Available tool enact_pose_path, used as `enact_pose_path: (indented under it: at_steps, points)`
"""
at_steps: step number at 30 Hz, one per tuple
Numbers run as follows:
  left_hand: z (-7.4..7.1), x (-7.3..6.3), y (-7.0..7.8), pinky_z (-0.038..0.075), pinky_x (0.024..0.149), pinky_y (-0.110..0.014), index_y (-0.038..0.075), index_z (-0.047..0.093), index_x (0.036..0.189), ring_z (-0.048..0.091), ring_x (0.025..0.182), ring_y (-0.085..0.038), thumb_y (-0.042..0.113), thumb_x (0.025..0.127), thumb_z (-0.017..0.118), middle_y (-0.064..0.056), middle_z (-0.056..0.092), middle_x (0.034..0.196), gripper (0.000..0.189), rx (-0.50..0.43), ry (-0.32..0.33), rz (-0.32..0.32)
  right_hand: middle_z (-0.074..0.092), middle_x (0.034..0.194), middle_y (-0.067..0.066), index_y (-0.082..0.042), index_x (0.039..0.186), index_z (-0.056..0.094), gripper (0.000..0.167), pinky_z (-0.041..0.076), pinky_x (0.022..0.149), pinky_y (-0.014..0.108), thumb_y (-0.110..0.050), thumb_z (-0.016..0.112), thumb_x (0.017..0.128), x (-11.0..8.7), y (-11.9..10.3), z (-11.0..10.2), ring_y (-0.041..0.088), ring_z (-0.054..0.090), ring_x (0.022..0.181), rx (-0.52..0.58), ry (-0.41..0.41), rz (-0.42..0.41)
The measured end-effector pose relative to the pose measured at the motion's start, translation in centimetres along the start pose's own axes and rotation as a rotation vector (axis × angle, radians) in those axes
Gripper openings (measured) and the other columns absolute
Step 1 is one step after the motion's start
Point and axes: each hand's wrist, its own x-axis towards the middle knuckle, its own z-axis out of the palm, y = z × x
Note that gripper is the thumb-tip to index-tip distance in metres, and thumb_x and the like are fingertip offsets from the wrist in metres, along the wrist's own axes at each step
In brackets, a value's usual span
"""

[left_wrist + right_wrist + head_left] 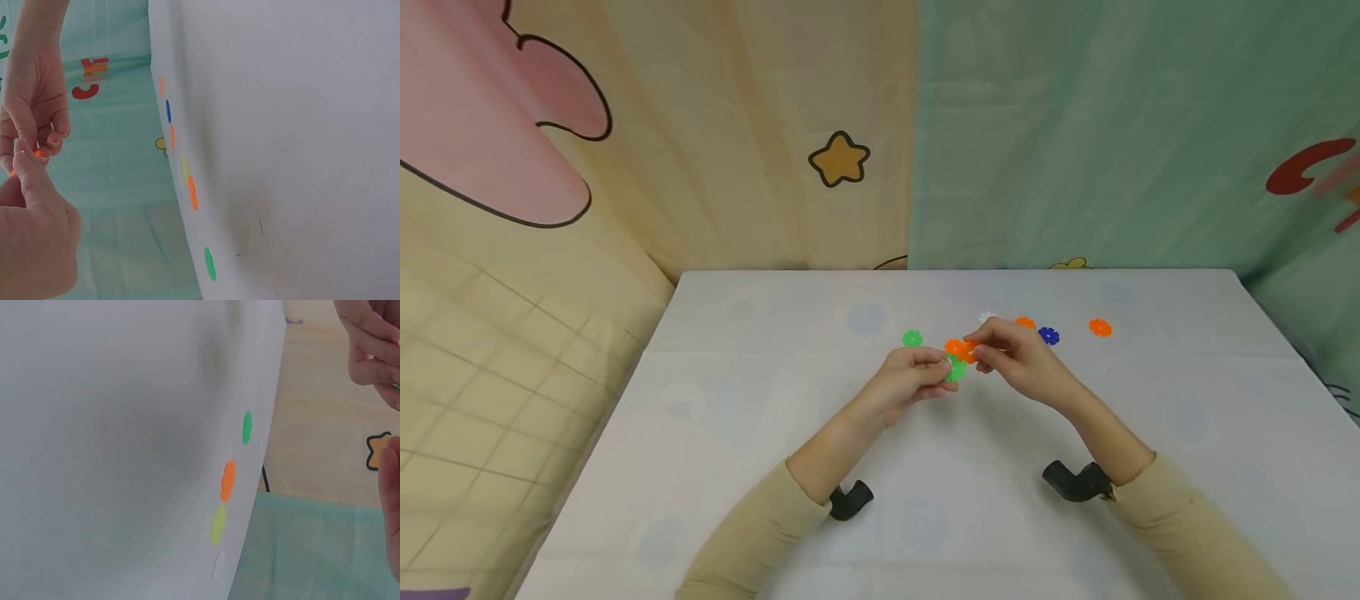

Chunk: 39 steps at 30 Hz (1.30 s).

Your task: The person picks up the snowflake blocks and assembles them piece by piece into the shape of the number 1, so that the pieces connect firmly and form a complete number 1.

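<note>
Near the middle of the table, my left hand [913, 382] pinches a green flower-shaped disc [956, 370] between thumb and fingers. Close against it, my right hand [1018, 358] pinches an orange flower-shaped disc [971, 353]. The two discs meet or overlap in the head view; whether they are joined I cannot tell. Both hands are raised above the table in the left wrist view, where a bit of orange shows between the fingertips. In the right wrist view the left hand [378, 350] and right hand [392, 506] are cut off by the frame edge.
Toward the back of the white table [737, 433] lie more flower discs: green [912, 338], white [987, 317], blue [1048, 336], orange [1101, 327] and yellow-green [218, 524]. Black curved pieces [1072, 482] sit at both wrists. Patterned curtains [737, 125] hang behind.
</note>
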Motion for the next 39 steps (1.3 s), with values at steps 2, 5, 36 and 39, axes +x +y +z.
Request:
enact_pose_path:
  at_steps: [2, 5, 36, 39]
  points:
    - [0.1, -0.2, 0.0, 0.051, 0.062, -0.015, -0.013, 0.054, 0.115, 0.064, 0.067, -0.008, 0.001, 0.093, 0.053, -0.002, 0.062, 0.08, 0.026, -0.043, 0.002, -0.007, 0.058, 0.084, 0.009, 0.005, 0.099, 0.061, 0.016, 0.054, 0.064, 0.025, 0.013, 0.054, 0.087, -0.1, 0.0, 0.1, 0.015, 0.059, 0.067, -0.021, 0.008, -0.023]
    - [0.2, -0.4, 0.0, 0.051, 0.06, -0.014, -0.013, 0.053, 0.113, 0.063, 0.065, -0.008, -0.001, 0.093, 0.053, -0.001, 0.061, 0.076, 0.024, -0.093, 0.011, -0.01, 0.059, 0.083, 0.008, 0.003, 0.097, 0.062, 0.017, 0.054, 0.063, 0.025, 0.014, 0.055, 0.086, -0.1, -0.1, 0.3, 0.014, 0.059, 0.067, -0.043, 0.021, -0.046]
    - [-0.5, -1.4, 0.1, 0.05, 0.061, -0.015, -0.014, 0.054, 0.11, 0.061, 0.063, -0.01, -0.001, 0.093, 0.052, -0.002, 0.06, 0.073, 0.022, -0.065, -0.018, -0.094, 0.061, 0.077, 0.018, 0.004, 0.092, 0.063, 0.013, 0.054, 0.061, 0.026, 0.013, 0.061, 0.083, -0.8, -0.2, 2.0, 0.019, 0.061, 0.062, 0.017, 0.005, -0.03]
    - [-0.7, -1.4, 0.4, 0.05, 0.064, -0.016, -0.013, 0.054, 0.112, 0.061, 0.067, -0.011, 0.001, 0.093, 0.052, -0.003, 0.061, 0.076, 0.023, -0.064, -0.054, -0.093, 0.061, 0.08, 0.02, 0.004, 0.095, 0.062, 0.012, 0.055, 0.063, 0.027, 0.011, 0.058, 0.086, -0.9, 0.0, 1.6, 0.02, 0.063, 0.066, 0.098, -0.005, 0.036]
